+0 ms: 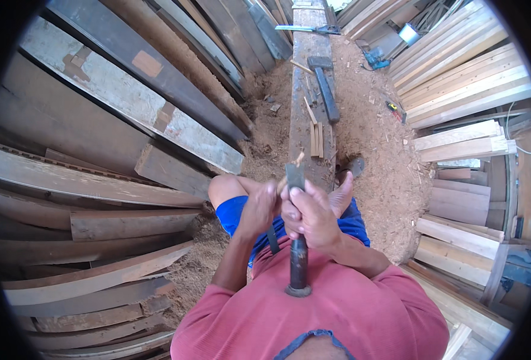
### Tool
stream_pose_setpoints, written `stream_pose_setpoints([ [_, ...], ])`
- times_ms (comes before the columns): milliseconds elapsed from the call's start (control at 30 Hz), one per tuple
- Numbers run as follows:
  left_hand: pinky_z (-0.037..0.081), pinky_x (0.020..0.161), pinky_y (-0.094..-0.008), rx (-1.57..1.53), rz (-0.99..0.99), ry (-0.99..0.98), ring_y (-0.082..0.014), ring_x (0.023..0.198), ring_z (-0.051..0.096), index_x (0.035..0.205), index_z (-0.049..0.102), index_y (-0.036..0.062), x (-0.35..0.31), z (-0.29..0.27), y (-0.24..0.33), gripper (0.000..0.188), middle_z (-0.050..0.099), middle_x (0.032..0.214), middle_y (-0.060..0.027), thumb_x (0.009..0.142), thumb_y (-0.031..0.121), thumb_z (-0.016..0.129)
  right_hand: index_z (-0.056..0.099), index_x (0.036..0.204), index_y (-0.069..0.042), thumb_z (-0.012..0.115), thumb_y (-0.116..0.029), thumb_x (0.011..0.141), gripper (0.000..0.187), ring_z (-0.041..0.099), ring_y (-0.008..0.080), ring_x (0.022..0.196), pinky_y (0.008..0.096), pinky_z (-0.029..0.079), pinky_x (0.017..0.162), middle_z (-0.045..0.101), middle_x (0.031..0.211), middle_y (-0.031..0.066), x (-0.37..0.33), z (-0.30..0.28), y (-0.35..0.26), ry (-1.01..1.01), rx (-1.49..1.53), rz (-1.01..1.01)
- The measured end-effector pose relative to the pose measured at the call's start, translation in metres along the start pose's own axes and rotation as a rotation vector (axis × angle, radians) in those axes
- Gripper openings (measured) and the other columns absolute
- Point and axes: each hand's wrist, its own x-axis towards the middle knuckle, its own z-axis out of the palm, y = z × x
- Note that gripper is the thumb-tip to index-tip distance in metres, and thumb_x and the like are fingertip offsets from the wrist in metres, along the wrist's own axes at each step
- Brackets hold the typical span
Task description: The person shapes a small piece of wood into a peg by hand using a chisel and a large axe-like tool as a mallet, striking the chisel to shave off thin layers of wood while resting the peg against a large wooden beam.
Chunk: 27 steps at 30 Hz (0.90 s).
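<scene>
My right hand (310,213) is closed around a wide-bladed chisel (299,264), whose dark handle points back with its butt against my chest. The flat steel blade points away from me, over the near end of the narrow bench. Beside the blade, my left hand (259,207) is closed and slightly blurred, pinching a small piece of wood (282,185) that the fingers and blade mostly hide. A pale bit of wood (300,158) shows just past the blade's tip.
On the plank bench (309,51) lie a hammer (325,93), several thin wooden sticks (317,140) and a handsaw (306,28). Boards (127,96) lean at left; lumber stacks (475,90) stand at right. A blue power tool (375,59) and a yellow-and-red tool (393,110) rest on sawdust.
</scene>
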Motion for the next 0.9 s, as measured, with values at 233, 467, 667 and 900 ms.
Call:
stream_pose_setpoints([
  [233,0.029,0.048,-0.0236,-0.22,-0.173,-0.064,-0.0056,0.055,0.038,0.082,0.051,0.0074,-0.038,-0.001,-0.006,0.041,0.042,0.063,0.0048,0.104,0.038,0.035,0.047,0.103,-0.007,0.041,-0.023,0.101,0.017,0.037,0.0053,0.043,0.0245,0.04,0.04,0.042,0.064,-0.0019,-0.017,-0.003,-0.011,0.051,0.01,-0.058],
  [467,0.029,0.041,-0.0241,-0.476,-0.363,0.051,-0.0085,0.042,0.036,0.083,0.053,0.0067,-0.031,-0.013,-0.038,0.049,0.039,0.052,0.0021,0.104,0.044,0.03,0.047,0.105,-0.006,0.043,-0.021,0.101,0.016,0.038,0.0072,0.045,0.0261,0.041,0.042,0.046,0.068,0.0003,-0.002,-0.032,-0.029,0.174,0.084,-0.143],
  [667,0.041,0.064,-0.0253,-0.266,-0.118,0.206,-0.0061,0.071,0.045,0.088,0.055,0.0066,0.037,0.003,-0.005,0.042,0.051,0.075,0.0022,0.104,0.039,0.034,0.048,0.103,-0.008,0.044,-0.021,0.099,0.014,0.038,0.0053,0.046,0.025,0.04,0.044,0.045,0.068,-0.0028,0.033,0.002,0.003,0.006,0.136,0.113],
  [900,0.042,0.066,-0.0282,0.148,-0.052,0.034,-0.0099,0.07,0.046,0.084,0.052,0.006,0.023,-0.019,-0.004,0.039,0.05,0.073,0.0,0.104,0.032,0.032,0.047,0.101,-0.007,0.041,-0.022,0.101,0.016,0.035,0.0041,0.043,0.024,0.039,0.042,0.041,0.066,-0.0033,0.013,0.01,0.012,-0.021,0.014,0.127],
])
